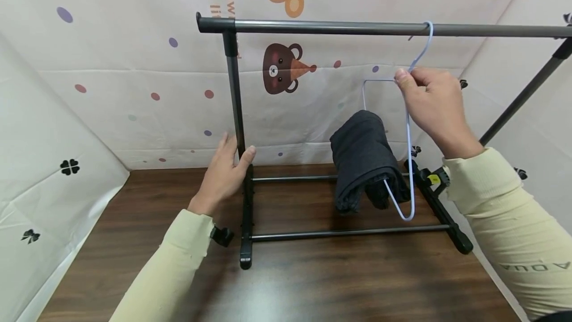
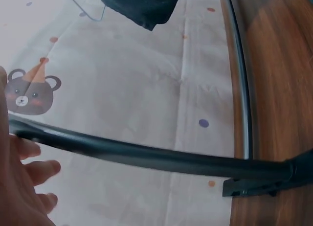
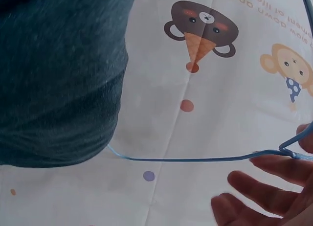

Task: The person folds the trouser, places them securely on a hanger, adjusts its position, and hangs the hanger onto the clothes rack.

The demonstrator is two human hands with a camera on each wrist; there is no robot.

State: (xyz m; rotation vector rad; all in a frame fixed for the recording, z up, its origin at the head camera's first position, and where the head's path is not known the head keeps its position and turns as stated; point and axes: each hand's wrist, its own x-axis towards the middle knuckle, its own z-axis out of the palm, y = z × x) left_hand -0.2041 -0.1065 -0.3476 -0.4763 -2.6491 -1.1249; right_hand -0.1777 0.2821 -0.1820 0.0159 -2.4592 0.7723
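Note:
In the head view a light blue wire hanger [image 1: 408,138] has its hook over the top rail of a black clothes rack [image 1: 313,27]. Folded dark trousers or a similar dark garment [image 1: 364,158] drape over the hanger's lower bar. My right hand [image 1: 435,106] pinches the hanger just below the hook; the right wrist view also shows these fingers [image 3: 264,187] at the wire. My left hand [image 1: 221,175] is at the rack's left post [image 1: 237,98], its thumb on one side and its loosely extended fingers on the other. Whether it presses the post is unclear.
The rack stands on a dark wooden surface [image 1: 313,277], with two lower crossbars [image 1: 348,234]. White cloth with cartoon animals [image 1: 286,68] and dots hangs behind. Plain white cloth [image 1: 44,163] lines the left side. The rack's right post [image 1: 523,96] slants beside my right forearm.

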